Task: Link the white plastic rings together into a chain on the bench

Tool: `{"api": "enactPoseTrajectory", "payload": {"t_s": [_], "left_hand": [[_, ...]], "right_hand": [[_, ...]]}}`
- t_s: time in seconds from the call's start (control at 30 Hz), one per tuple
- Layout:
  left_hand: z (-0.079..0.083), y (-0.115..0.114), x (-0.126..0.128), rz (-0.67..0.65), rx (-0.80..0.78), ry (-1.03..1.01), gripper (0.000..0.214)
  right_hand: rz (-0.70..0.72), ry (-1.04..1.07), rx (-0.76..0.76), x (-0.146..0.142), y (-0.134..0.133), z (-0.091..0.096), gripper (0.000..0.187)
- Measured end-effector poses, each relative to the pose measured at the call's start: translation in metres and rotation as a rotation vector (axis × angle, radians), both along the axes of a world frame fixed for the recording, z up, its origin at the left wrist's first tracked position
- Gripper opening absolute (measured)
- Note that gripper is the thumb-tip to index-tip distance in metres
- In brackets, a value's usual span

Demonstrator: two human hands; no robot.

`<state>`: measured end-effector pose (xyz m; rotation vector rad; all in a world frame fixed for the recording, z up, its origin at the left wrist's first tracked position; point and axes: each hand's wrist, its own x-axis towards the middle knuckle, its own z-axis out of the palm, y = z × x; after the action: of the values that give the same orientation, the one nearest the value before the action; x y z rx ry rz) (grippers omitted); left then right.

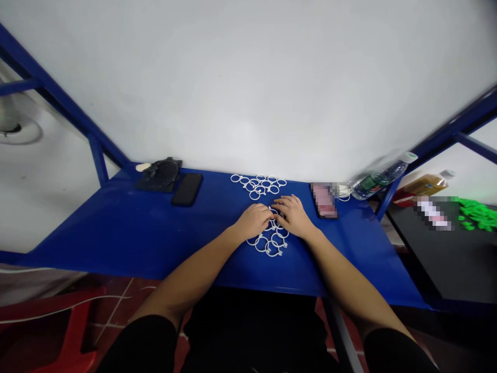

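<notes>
A loose group of thin white plastic rings (261, 244), each with a small tab, lies on the blue tabletop under and in front of both hands. My left hand (254, 221) has its fingers curled together, with the fingertips pinching at a white ring in this group; the exact grip is partly hidden. Just to its right, my right hand (294, 216) rests over the same group. Its fingers are spread and lightly bent, the thumb apart from the index finger and close to the left fingertips. A second group of white rings (254, 195) lies beyond the hands near the wall.
At the back left are a black phone (187, 189) and a crumpled dark bag (160, 175). Another phone (324, 200) and a tilted plastic bottle (382, 178) lie right. Blue frame bars (99, 160) flank the table. Green pieces (479, 213) sit on a dark side surface.
</notes>
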<state>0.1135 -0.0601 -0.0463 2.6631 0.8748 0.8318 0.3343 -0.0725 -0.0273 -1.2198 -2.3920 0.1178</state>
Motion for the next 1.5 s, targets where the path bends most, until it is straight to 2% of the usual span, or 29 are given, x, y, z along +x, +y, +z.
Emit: {"api": "enactPoseTrajectory", "payload": {"t_s": [0.13, 0.23, 0.33, 0.53, 0.7, 0.83, 0.9, 0.97, 1.13, 1.3, 1.5], "left_hand": [[0.003, -0.002, 0.001, -0.045, -0.002, 0.008, 0.018], [0.006, -0.003, 0.001, -0.053, -0.018, -0.010, 0.018], [0.008, -0.003, 0.001, -0.058, -0.016, -0.081, 0.021], [0.015, -0.002, -0.003, 0.050, -0.039, -0.361, 0.022], [0.013, 0.000, -0.005, 0.091, -0.088, -0.320, 0.018], [0.013, 0.001, -0.005, 0.077, -0.060, -0.297, 0.019], [0.015, -0.001, -0.004, 0.053, -0.051, -0.327, 0.022], [0.018, -0.004, -0.004, 0.029, -0.045, -0.361, 0.024], [0.021, -0.010, -0.003, 0.056, -0.028, -0.373, 0.012], [0.019, -0.009, -0.002, 0.077, -0.053, -0.347, 0.010], [0.018, -0.008, 0.000, 0.109, -0.082, -0.378, 0.006]], "right_hand": [[-0.028, -0.008, -0.027, 0.000, 0.001, -0.004, 0.018], [-0.038, 0.061, -0.034, -0.001, 0.002, -0.003, 0.007], [-0.069, 0.153, -0.023, -0.004, 0.000, 0.002, 0.005], [-0.115, 0.320, 0.057, -0.008, -0.006, 0.010, 0.008], [-0.197, 0.506, 0.121, -0.007, -0.008, 0.009, 0.013], [-0.273, 0.639, 0.098, -0.005, -0.010, 0.009, 0.021], [-0.218, 0.608, 0.088, -0.004, -0.010, 0.012, 0.027], [-0.108, 0.524, 0.104, -0.004, -0.011, 0.014, 0.023], [0.105, 0.340, 0.159, -0.006, -0.014, 0.014, 0.020], [0.180, 0.241, 0.296, -0.009, -0.016, 0.015, 0.013], [0.190, 0.111, 0.396, -0.013, -0.018, 0.018, 0.011]]}}
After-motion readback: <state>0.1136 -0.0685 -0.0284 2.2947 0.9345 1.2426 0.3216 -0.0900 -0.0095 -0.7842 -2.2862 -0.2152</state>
